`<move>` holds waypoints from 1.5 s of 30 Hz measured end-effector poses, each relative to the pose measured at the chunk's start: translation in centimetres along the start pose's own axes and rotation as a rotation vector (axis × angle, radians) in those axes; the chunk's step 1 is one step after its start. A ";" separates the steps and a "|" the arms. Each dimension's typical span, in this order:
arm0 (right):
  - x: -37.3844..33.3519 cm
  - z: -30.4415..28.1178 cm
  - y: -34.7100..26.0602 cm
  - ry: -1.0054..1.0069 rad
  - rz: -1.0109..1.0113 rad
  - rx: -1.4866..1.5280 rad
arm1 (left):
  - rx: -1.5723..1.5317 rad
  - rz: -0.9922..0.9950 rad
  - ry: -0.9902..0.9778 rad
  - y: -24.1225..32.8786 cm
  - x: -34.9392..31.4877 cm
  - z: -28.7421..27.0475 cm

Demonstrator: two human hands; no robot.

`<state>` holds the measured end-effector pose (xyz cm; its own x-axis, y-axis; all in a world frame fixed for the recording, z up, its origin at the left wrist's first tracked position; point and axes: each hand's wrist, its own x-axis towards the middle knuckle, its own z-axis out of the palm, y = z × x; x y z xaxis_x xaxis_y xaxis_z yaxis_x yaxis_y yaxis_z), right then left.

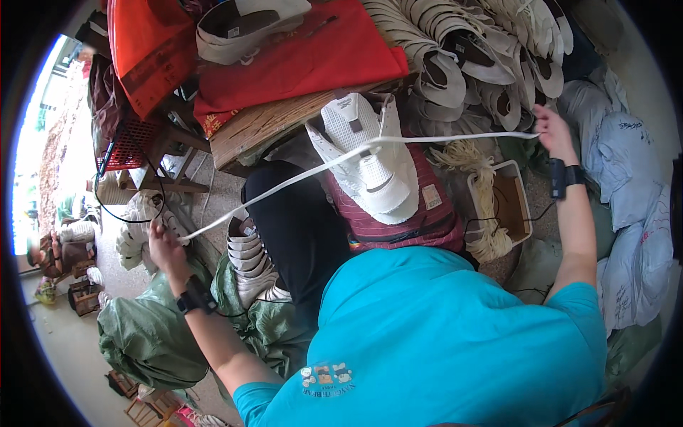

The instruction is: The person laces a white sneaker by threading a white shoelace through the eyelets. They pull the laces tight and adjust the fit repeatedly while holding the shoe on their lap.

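Note:
A white shoelace (pixel 281 186) is stretched wide between my two hands. Its left end is pinched in my left hand (pixel 168 249), out to the left beyond my knee. My right hand (pixel 553 133) grips the other end, raised at the right near the stacked uppers. On my lap, over a dark red striped cloth (pixel 441 226), rests a white mesh shoe upper (pixel 388 193), its toe toward me. The lace crosses the middle of this upper with a slight bend; whether it runs through eyelets there I cannot tell.
Ahead stands a wooden bench (pixel 245 142) with a red cloth (pixel 299 67) and another upper (pixel 245 32) on it. Rows of stacked uppers (pixel 455 57) lie at the far right. A white bin (pixel 523 192) with bundled laces (pixel 486 206) sits right of my lap; green sacks (pixel 142 327) lie left.

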<state>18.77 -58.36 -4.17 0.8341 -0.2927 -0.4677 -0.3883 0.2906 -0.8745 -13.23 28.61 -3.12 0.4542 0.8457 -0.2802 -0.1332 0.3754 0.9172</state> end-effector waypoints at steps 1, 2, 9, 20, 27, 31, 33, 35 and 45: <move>-1.3 3.4 1.6 -0.158 0.087 -0.037 | 0.104 0.074 -0.112 -0.5 -0.5 -0.8; -3.3 6.4 2.8 -0.224 0.119 -0.110 | 0.321 0.258 -0.141 -1.1 -2.9 2.3; -17.1 22.5 8.7 -0.803 -0.356 -0.533 | 0.439 0.209 -0.754 -7.4 -17.6 18.6; -20.7 25.4 9.2 -1.012 -0.331 -0.725 | 0.536 0.098 -0.928 -10.9 -22.6 21.4; -20.0 26.2 8.5 -0.962 -0.237 -0.708 | 0.564 0.032 -0.907 -11.2 -22.9 21.5; -19.4 26.8 8.9 -0.952 -0.439 -0.879 | 0.607 0.003 -0.897 -11.5 -22.6 21.3; -19.2 27.2 9.0 -0.924 -0.587 -0.971 | 0.612 -0.026 -0.893 -11.4 -22.5 21.4; -20.1 27.5 8.3 -0.880 -0.911 -1.016 | 0.600 -0.070 -0.886 -11.4 -22.5 21.6; -21.9 27.8 4.9 -0.834 -1.487 -1.365 | 1.132 1.023 -0.851 -10.6 -23.2 23.5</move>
<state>9.48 -25.18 5.40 0.4889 0.8308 0.2661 0.8723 -0.4662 -0.1472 -1.66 -3.87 0.35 0.9326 -0.0050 0.3609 -0.1774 -0.8772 0.4462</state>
